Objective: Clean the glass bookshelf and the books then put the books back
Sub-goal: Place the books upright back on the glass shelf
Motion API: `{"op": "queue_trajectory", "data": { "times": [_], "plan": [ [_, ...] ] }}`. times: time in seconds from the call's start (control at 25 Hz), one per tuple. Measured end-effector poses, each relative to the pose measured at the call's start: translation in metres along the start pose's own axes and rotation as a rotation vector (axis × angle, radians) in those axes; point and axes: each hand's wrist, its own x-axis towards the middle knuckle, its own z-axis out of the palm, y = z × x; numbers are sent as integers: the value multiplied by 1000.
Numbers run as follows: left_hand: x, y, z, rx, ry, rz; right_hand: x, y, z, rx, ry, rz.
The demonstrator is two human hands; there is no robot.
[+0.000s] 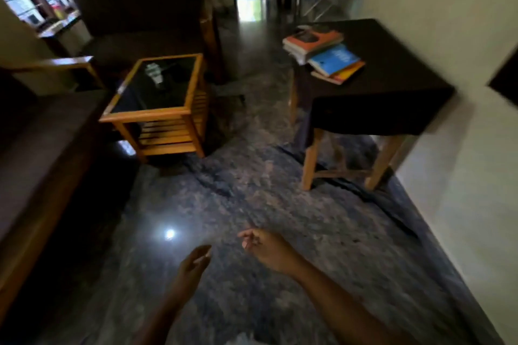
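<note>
Salmon-orange book (314, 38) w/ dark round patch on cover, bright blue book (333, 60), orange-yellow book (351, 71), black-brown tabletop (392, 78) on pale wood legs (308, 168), black glass side table (140, 98) w/ honey wood frame, mottled blue-grey floor (252, 190), cream wall (448, 22).

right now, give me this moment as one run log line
left hand: empty | right hand: empty, loosely curled | books: piled on dark-covered table | glass-top side table: left of it

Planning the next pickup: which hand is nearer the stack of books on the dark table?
Right. The right hand hangs below the stack of books, slightly to its left; the left hand is lower and farther left. Neither touches it.
</note>
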Motion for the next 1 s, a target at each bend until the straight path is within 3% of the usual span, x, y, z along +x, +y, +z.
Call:
{"op": "queue_trajectory", "data": {
  "times": [0.16,0.32,0.56,0.68,0.76,1.0],
  "plan": [
    [25,-45,-73,31,44,-163,68,16,45,-128,-130,128],
    [105,-68,-99,83,-29,-248,108,65,14,-150,14,338],
    [314,39,-104,138,-142,-56,211,89,-67,-109,197,544],
    [399,123,-105,133,-204,-23,302,30,-118,30,226,487],
    [447,172,-102,73,-242,24,359,-22,-158,69,289,324],
    [598,308,-57,101,-497,218,467,-143,-308,59,704,123]
  ]
}}
